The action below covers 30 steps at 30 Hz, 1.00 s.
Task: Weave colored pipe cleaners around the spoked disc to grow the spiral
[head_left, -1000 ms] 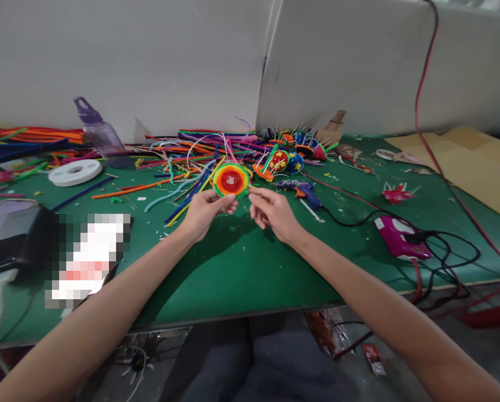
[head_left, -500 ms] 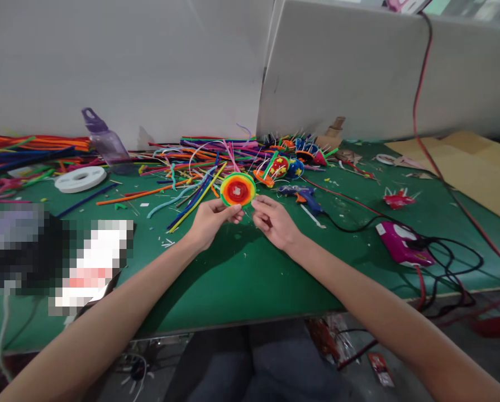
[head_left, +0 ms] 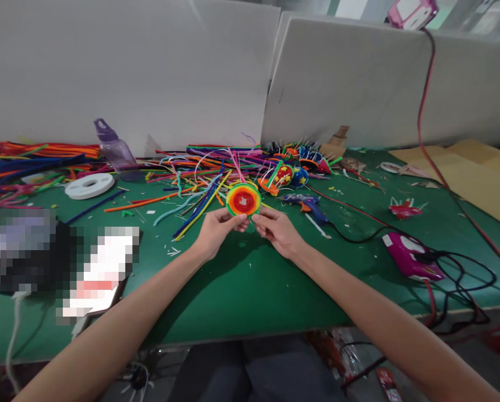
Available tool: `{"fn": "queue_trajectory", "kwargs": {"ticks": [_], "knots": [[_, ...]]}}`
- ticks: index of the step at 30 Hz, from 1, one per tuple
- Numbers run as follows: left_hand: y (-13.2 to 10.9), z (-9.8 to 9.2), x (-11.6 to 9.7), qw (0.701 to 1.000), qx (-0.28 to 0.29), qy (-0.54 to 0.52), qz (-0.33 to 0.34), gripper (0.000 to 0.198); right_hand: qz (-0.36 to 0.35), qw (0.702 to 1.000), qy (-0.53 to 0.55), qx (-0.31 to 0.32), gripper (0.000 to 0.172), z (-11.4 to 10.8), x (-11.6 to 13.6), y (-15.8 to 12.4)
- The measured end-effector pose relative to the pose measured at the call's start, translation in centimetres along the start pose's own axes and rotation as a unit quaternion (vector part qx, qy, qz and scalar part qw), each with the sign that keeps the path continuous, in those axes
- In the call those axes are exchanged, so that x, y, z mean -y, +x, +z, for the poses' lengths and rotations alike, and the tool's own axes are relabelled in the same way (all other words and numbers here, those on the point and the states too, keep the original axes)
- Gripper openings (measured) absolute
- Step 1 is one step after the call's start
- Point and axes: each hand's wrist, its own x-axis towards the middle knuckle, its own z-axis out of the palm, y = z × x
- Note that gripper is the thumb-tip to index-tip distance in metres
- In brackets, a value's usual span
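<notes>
A round disc of coiled pipe cleaners [head_left: 243, 200], ringed in red, orange, yellow and green with a pale centre, is held up over the table facing me. My left hand [head_left: 221, 230] pinches its lower left edge between thumb and fingers. At the lower right edge, my right hand [head_left: 278, 228] grips it with thumb and forefinger, the other fingers curled. Behind the disc lie loose pipe cleaners [head_left: 201, 207] in blue and yellow. Small star-dotted pieces [head_left: 284, 175] in red and blue sit just past it. To the right rests a blue glue gun [head_left: 306, 205].
On the left are a purple bottle [head_left: 118, 153], a white spool [head_left: 89, 185], a blurred-out phone-like slab [head_left: 103, 271] and orange pipe cleaner bundles [head_left: 52, 149]. A magenta power strip [head_left: 411, 258] with tangled cables and brown cardboard [head_left: 471, 167] lie right. Grey panels [head_left: 128, 72] stand behind.
The view has tilted up slightly, so everything sits lower and a little to the right. Both hands keep hold of the disc, with my right fingers slightly closer to its lower edge.
</notes>
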Motion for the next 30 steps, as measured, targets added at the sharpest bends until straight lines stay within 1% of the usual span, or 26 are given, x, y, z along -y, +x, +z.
{"fn": "queue_trajectory", "kwargs": {"ticks": [2,4,7,11,16,19,21,24,27,30], "knots": [[-0.1,0.2,0.0,1.0,0.008,0.001,0.0,0.033,-0.018,0.999,-0.032,-0.005,0.036,-0.1,-0.1,0.1],[-0.2,0.4,0.0,1.0,0.006,-0.011,0.002,0.033,-0.024,0.999,-0.042,-0.021,0.04,-0.2,-0.1,0.2],[-0.3,0.5,-0.2,0.999,0.001,-0.038,0.003,0.032,-0.006,0.999,-0.027,-0.046,0.042,-0.2,-0.1,0.3],[-0.3,0.4,-0.2,0.998,-0.004,-0.065,-0.001,0.033,0.012,0.999,-0.002,-0.049,0.044,-0.1,-0.1,0.3],[-0.3,0.5,-0.2,0.996,-0.034,-0.082,-0.002,0.036,0.025,0.998,0.028,-0.053,0.04,0.0,-0.4,0.4],[-0.2,0.5,-0.3,0.996,-0.041,-0.076,0.003,0.038,0.032,0.998,0.026,-0.048,0.035,0.2,-0.5,0.4],[-0.2,0.5,-0.3,0.997,-0.039,-0.07,0.007,0.038,0.037,0.999,0.012,-0.033,0.032,0.3,-0.4,0.2],[-0.1,0.4,0.0,0.998,-0.024,-0.062,0.005,0.037,0.032,0.999,0.003,-0.023,0.033,0.4,-0.3,0.2],[-0.1,0.4,0.5,0.998,-0.006,-0.058,0.009,0.035,0.025,0.999,-0.007,-0.045,0.033,0.4,-0.4,0.3],[-0.1,0.4,0.8,0.999,-0.003,-0.052,0.005,0.034,0.033,0.997,-0.017,-0.065,0.034,0.2,-0.6,0.3]]}}
